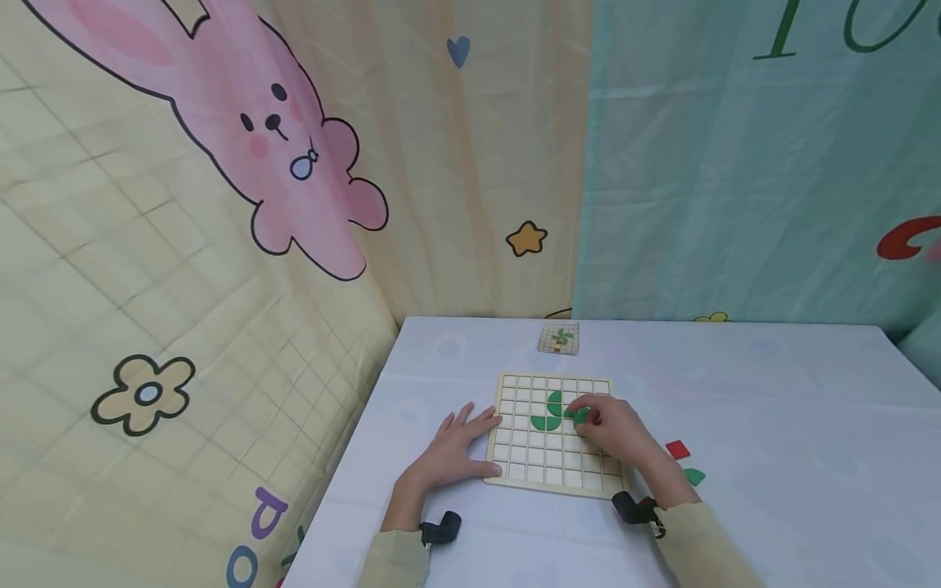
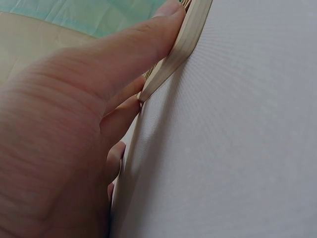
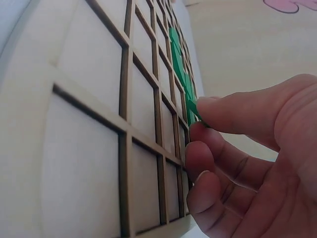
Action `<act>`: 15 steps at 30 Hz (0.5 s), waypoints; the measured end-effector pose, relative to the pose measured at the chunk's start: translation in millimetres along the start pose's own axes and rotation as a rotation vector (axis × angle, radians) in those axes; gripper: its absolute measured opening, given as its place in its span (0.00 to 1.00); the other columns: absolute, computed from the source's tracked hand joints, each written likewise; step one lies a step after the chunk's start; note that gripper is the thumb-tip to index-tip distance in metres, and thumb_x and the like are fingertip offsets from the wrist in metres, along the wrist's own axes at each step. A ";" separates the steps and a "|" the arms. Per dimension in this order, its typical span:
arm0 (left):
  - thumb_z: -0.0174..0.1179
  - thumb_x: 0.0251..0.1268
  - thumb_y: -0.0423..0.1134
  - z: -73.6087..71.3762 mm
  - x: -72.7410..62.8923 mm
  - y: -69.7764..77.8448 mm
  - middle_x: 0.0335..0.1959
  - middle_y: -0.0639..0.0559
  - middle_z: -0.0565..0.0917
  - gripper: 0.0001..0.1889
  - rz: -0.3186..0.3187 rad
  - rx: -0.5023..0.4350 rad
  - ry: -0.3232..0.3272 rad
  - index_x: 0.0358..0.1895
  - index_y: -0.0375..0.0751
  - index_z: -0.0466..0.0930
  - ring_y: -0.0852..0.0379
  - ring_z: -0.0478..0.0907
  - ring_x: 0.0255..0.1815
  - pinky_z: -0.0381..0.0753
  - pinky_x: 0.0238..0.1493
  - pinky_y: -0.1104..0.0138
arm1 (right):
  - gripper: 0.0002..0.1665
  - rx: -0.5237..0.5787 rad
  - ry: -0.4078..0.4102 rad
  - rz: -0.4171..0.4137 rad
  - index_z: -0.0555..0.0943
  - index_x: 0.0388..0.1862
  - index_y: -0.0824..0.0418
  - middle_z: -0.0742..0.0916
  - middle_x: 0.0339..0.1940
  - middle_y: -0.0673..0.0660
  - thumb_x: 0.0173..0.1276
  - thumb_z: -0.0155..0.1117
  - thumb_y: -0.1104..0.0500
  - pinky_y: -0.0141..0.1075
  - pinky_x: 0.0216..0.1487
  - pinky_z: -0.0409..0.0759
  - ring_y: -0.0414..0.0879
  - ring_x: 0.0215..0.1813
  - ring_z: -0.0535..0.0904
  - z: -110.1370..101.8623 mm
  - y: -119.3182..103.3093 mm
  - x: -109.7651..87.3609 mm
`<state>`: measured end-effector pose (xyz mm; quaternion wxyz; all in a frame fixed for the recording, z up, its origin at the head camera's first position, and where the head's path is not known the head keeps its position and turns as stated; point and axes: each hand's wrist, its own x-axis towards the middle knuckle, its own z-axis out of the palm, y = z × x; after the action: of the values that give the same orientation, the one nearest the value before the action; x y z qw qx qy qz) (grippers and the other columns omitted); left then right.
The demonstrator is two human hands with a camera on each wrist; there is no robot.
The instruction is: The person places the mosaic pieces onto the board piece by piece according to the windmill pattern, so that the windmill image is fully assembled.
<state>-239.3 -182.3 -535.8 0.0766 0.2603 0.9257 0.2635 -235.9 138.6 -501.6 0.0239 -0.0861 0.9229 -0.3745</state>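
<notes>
Printed cloth hangings (image 1: 470,163), cream and teal, stand behind a table under a white cloth (image 1: 794,408). The right hand (image 1: 617,427) pinches a thin green rounded tile (image 1: 581,416) between thumb and index finger, its other fingers bent and holding nothing. The grasp is at the tile's edge and, in the right wrist view, the tile is tilted; such a hold presumably leaves most of its outline free. Whether it touches the grid cannot be told. It is over the right half of a square pale wooden grid board (image 1: 518,454), just beside green rounded pieces (image 1: 540,423) lying in the cells. The left hand (image 1: 452,451) is spread and clenches nothing; its fingertips and thumb touch the board's left edge, apparently to brace it against shifting. Right of the board, near the right forearm, lie a red four-sided tile (image 1: 678,449) and a loose green curved tile (image 1: 694,476), judged to be within easy reach. Beyond the board's far edge lies a small printed grid card (image 1: 559,338), where nothing covers it and it can be consulted.
</notes>
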 end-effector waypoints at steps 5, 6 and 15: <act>0.65 0.53 0.72 -0.4 -0.5 0.8 0.79 0.70 0.55 0.47 -0.004 -0.002 0.006 0.77 0.63 0.63 0.53 0.37 0.83 0.36 0.79 0.49 | 0.16 -0.033 -0.018 -0.012 0.86 0.52 0.55 0.79 0.25 0.50 0.65 0.69 0.65 0.37 0.29 0.70 0.46 0.28 0.72 3.9 -6.2 1.8; 0.65 0.53 0.72 -0.3 -0.4 0.8 0.79 0.70 0.55 0.47 -0.005 -0.002 0.005 0.78 0.63 0.63 0.53 0.37 0.83 0.36 0.79 0.49 | 0.16 -0.037 -0.020 -0.012 0.86 0.52 0.56 0.79 0.24 0.50 0.65 0.69 0.65 0.37 0.28 0.70 0.46 0.28 0.71 4.5 -7.2 1.7; 0.65 0.52 0.73 3.6 2.3 -2.6 0.79 0.72 0.54 0.48 -0.010 0.011 0.000 0.77 0.64 0.62 0.54 0.37 0.82 0.35 0.79 0.49 | 0.17 -0.044 -0.023 0.005 0.86 0.52 0.57 0.79 0.24 0.50 0.63 0.70 0.63 0.38 0.27 0.71 0.46 0.27 0.72 7.1 -7.9 0.8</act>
<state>-241.4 -181.3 -540.3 0.0763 0.2561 0.9285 0.2579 -234.8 128.0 -501.2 0.0336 -0.0887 0.9308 -0.3529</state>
